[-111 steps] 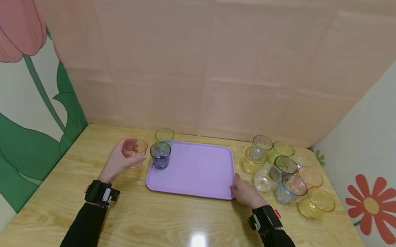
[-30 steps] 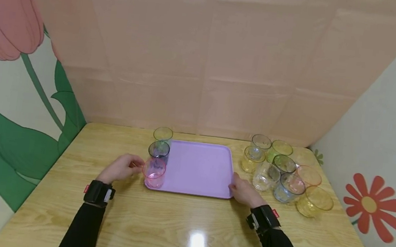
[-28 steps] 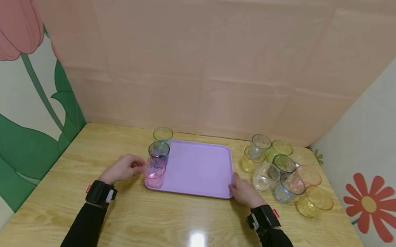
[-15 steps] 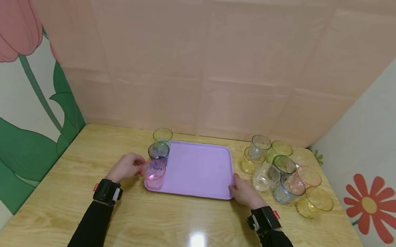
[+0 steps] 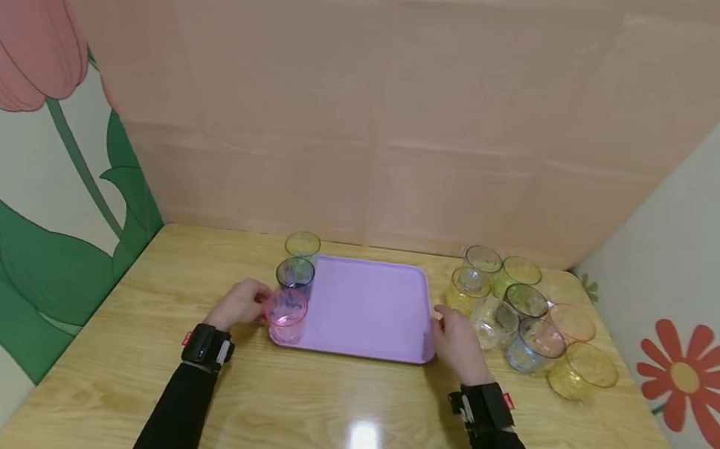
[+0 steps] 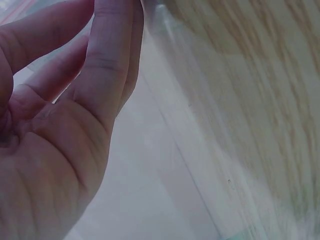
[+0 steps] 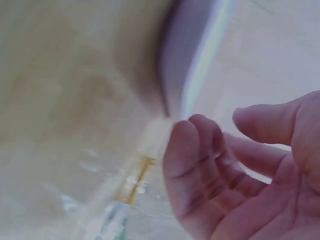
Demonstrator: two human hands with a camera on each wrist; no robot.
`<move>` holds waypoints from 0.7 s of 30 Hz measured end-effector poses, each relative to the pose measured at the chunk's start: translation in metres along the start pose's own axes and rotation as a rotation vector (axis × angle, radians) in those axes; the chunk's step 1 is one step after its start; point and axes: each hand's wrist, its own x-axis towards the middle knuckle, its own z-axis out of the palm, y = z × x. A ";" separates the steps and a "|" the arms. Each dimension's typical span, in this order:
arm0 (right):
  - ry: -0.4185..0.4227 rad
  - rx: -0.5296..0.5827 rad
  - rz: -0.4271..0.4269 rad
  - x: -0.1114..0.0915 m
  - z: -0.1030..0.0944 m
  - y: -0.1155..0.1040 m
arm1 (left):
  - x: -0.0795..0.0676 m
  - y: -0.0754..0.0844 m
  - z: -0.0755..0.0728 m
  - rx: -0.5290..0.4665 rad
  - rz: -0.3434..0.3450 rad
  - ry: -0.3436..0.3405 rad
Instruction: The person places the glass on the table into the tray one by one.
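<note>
A pink glass [image 5: 286, 326] stands upright on the front left corner of the lilac tray [image 5: 369, 312]. My left hand [image 5: 241, 305] is at that glass's left side, its fingertips at or against the wall; the left wrist view shows long, extended fingers. Behind the pink glass, a dark bluish glass [image 5: 294, 281] and a greenish glass [image 5: 302, 246] line the tray's left side. My right hand [image 5: 458, 345] is beside the tray's right edge. In the right wrist view its thumb and loosely bent fingers are apart, with nothing between them.
To the right of the tray, several glasses cluster on the wooden table [image 5: 310, 413], among them a clear glass [image 5: 493, 323], a blue glass [image 5: 535, 347] and a yellow glass [image 5: 582, 373]. A plain backdrop [image 5: 374, 106] rises behind the table.
The pink glass, held left of the tray by my left hand earlier, now stands on the tray. My right hand has loosened from the tray's right edge, its thumb and fingers now apart.
</note>
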 end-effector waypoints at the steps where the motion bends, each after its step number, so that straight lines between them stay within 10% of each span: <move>1: 0.016 0.018 -0.002 0.000 -0.003 -0.002 | 0.000 0.001 0.000 0.001 -0.008 -0.003; 13: 0.418 0.056 -0.170 -0.002 -0.032 -0.003 | 0.000 0.001 0.003 0.012 -0.035 0.014; 21: 0.522 0.151 -0.157 -0.005 -0.053 0.015 | 0.001 0.000 0.007 -0.020 -0.027 0.007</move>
